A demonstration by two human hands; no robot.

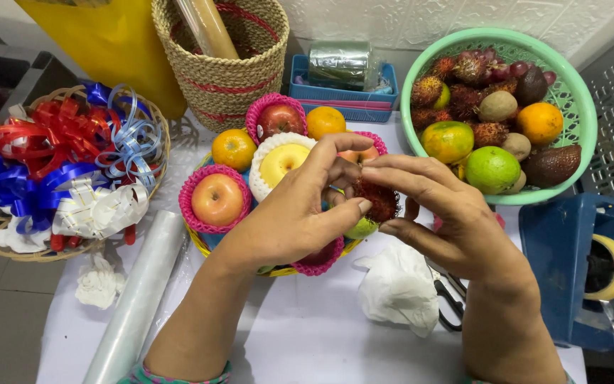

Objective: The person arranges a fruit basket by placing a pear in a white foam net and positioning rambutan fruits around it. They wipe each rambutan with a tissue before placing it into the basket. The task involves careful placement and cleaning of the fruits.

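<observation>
A hairy red rambutan (380, 200) sits between the fingertips of both hands, over a small fruit basket (204, 243). My left hand (300, 213) pinches it from the left, my right hand (449, 217) from the right. The basket holds apples in pink foam nets (216, 200), a yellow apple in white net (281, 161), a red apple (278, 118) and oranges (234, 148). My hands hide the basket's right part.
A green basket (577, 92) of mixed fruit stands at the back right. A wicker tray of ribbon bows (58, 163) lies left. A clear film roll (140, 295), scissors (449, 302), white foam net (396, 288), blue tape dispenser (577, 263) and woven basket (225, 64) surround the work area.
</observation>
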